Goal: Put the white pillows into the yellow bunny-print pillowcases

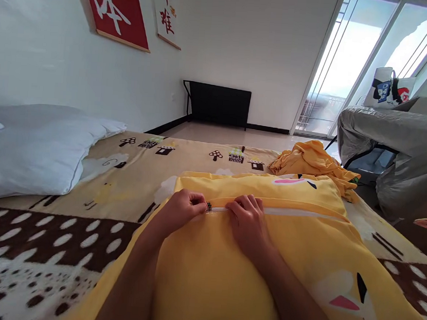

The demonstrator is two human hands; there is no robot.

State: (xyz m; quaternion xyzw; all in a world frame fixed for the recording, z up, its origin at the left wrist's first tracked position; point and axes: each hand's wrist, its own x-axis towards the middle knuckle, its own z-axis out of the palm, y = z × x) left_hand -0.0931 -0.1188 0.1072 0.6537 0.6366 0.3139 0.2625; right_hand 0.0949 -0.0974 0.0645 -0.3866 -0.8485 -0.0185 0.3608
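Note:
A yellow pillowcase (220, 272) with printed animal faces lies before me on the bed, bulging in the middle as if filled. A pale zipper (297, 212) runs across it under a folded flap of cloth. My left hand (186, 208) is closed at the zipper's left part, fingers pinched by a small dark bit that may be the zipper pull or printed cloth. To its right, my right hand (248, 218) pinches the cloth edge along the zipper, fingertips curled over it. The fingers partly hide what each hand grips.
White pillows (42, 148) lie at the left on a patterned bedspread (192, 151). Crumpled orange-yellow cloth (308, 162) sits at the bed's far right. Beyond it stands plastic-covered furniture (391, 128) with a bag (382, 89) on top. A black panel (219, 104) leans by the far wall.

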